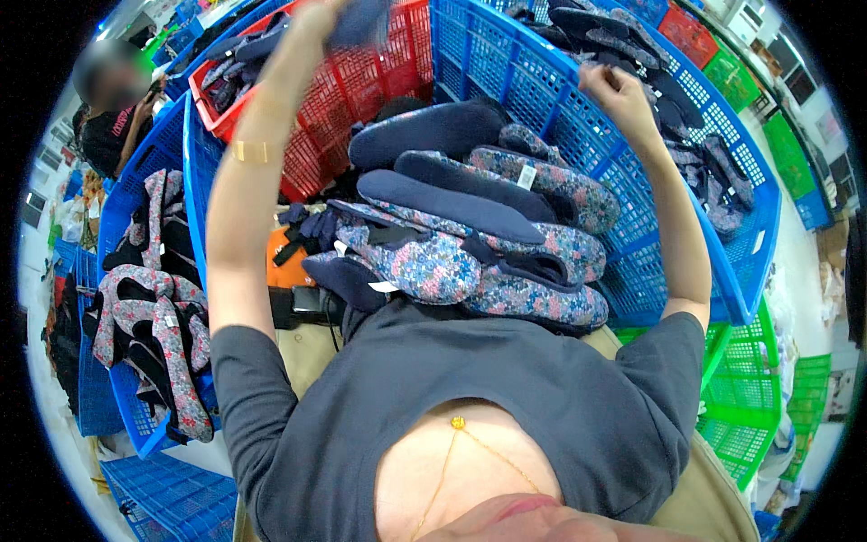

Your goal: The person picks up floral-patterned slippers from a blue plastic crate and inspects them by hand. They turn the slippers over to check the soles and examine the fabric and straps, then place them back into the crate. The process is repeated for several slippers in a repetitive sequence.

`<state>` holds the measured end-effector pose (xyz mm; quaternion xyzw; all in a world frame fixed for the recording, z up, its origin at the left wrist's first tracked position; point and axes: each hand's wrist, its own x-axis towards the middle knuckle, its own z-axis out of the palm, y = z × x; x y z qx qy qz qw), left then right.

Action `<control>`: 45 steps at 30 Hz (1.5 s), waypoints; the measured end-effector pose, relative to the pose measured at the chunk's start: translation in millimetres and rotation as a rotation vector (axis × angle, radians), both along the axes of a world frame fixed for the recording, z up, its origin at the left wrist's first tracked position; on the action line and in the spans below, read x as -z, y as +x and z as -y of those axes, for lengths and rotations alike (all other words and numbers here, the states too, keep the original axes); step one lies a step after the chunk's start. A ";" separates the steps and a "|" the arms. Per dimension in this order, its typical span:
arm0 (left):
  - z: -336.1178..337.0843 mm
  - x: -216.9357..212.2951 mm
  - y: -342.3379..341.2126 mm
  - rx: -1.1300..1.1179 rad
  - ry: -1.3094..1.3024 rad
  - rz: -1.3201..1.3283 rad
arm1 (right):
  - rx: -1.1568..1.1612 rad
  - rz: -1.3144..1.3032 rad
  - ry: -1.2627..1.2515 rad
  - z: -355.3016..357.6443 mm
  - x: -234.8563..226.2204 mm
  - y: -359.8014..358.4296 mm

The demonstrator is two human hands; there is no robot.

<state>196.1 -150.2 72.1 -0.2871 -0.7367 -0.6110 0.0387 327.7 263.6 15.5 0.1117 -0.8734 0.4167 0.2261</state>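
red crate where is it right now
In the head view the red crate stands at upper centre-left, behind the pile of floral slippers, between two blue crates, with the left hand raised in front of it holding dark fabric.

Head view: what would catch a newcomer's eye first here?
A pile of navy and floral shoe uppers fills the centre, on the person's lap. Behind it stand a red crate and a big blue crate. Both arms are raised: the left hand grips a dark piece at the top edge, the right hand is closed before the blue crate.
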 end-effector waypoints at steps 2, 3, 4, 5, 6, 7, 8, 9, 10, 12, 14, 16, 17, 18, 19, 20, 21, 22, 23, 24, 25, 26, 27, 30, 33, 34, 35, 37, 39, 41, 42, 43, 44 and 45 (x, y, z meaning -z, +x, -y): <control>24.2 -41.4 -58.6 -0.332 -0.274 -1.007 | -0.224 0.302 0.226 13.2 8.5 26.5; 12.5 -41.3 -62.7 -0.323 -0.020 -0.695 | -0.260 0.430 0.419 4.6 22.1 33.7; 0.8 -40.1 -61.4 -0.315 0.218 -0.380 | -0.140 0.533 0.714 14.3 24.4 48.2; -6.2 -35.3 -62.5 -0.292 0.449 -0.057 | -0.112 0.315 0.737 15.3 41.5 62.7; 33.4 -11.1 -89.0 0.120 0.194 -0.133 | -0.133 0.246 0.784 22.0 49.3 55.9; -28.8 6.6 -65.6 -0.133 0.146 -0.185 | -0.062 0.255 0.813 10.7 63.4 59.7; -16.8 30.4 -60.4 0.078 -0.067 -0.399 | -0.131 0.300 0.708 4.8 66.0 51.5; -35.7 36.4 -30.9 0.042 -0.293 -0.299 | -0.175 0.362 0.598 -6.0 71.6 45.8; -33.8 55.0 -17.2 0.099 -0.291 -0.278 | -0.182 0.463 0.520 3.0 55.6 49.2; -28.0 72.4 9.1 0.204 -0.368 -0.245 | -0.152 0.411 0.427 15.4 32.9 65.3; -25.3 76.9 32.0 0.295 -0.460 -0.146 | -0.143 0.306 0.332 14.3 18.2 77.2; -24.2 80.6 45.9 0.394 -0.456 -0.068 | -0.214 0.234 0.178 9.3 9.8 78.0; -25.2 82.5 53.0 0.454 -0.447 -0.054 | -0.188 0.273 0.083 10.2 5.1 82.0; -27.6 84.6 61.3 0.465 -0.418 -0.093 | -0.166 0.163 0.143 16.3 4.1 84.8; -28.8 83.6 72.7 0.463 -0.357 -0.067 | -0.157 0.045 0.202 24.0 2.5 84.5; -32.0 83.8 81.2 0.450 -0.295 -0.079 | -0.124 -0.015 0.329 34.2 -3.8 87.0; -35.8 84.1 90.0 0.436 -0.234 -0.091 | -0.141 -0.105 0.347 40.5 -0.8 82.7; -38.1 77.6 101.2 0.478 -0.172 -0.117 | -0.142 -0.200 0.369 46.2 3.8 77.1; -38.1 81.0 107.8 0.456 -0.107 -0.075 | -0.141 -0.296 0.388 50.8 9.0 71.7; -36.7 82.5 117.2 0.378 -0.061 -0.044 | -0.117 -0.386 0.443 52.7 14.0 64.6; -35.1 85.4 124.5 0.302 -0.014 -0.009 | -0.102 -0.463 0.463 56.4 19.3 59.2; -33.3 97.0 121.2 0.272 0.061 -0.039 | -0.086 -0.540 0.482 60.1 23.7 54.0; -29.1 101.4 121.6 0.294 0.082 0.022 | -0.069 -0.617 0.499 63.9 26.3 49.0; -22.5 102.8 125.5 0.374 0.178 0.228 | -0.060 -0.763 0.540 80.5 31.0 38.8; -19.0 98.2 125.6 0.577 0.699 0.605 | -0.067 -0.904 0.537 92.7 42.1 21.5; -22.1 89.4 127.9 0.525 0.726 0.649 | -0.068 -0.920 0.550 95.8 48.9 13.0; -26.5 82.3 127.3 0.463 0.682 0.579 | -0.068 -0.931 0.565 99.8 53.3 7.2; -37.4 69.8 124.3 0.342 0.590 0.441 | -0.086 -0.913 0.601 111.8 54.0 0.0; -47.9 59.9 129.4 0.352 0.436 0.345 | -0.109 -0.802 0.599 118.1 65.3 -6.6; -57.2 60.7 129.6 0.333 0.291 0.163 | -0.142 -0.533 0.592 123.3 78.2 2.8; -61.5 62.4 130.7 0.367 0.225 0.102 | -0.248 -0.525 0.649 117.0 85.4 1.3; -63.0 68.6 129.6 0.402 0.086 0.122 | -0.352 -0.506 0.706 104.6 95.0 2.8; -63.6 81.7 127.7 0.458 0.028 0.153 | -0.396 -0.405 0.938 97.0 90.3 12.2; -64.3 92.9 126.3 0.515 -0.030 0.185 | -0.420 -0.278 0.859 90.5 84.6 24.2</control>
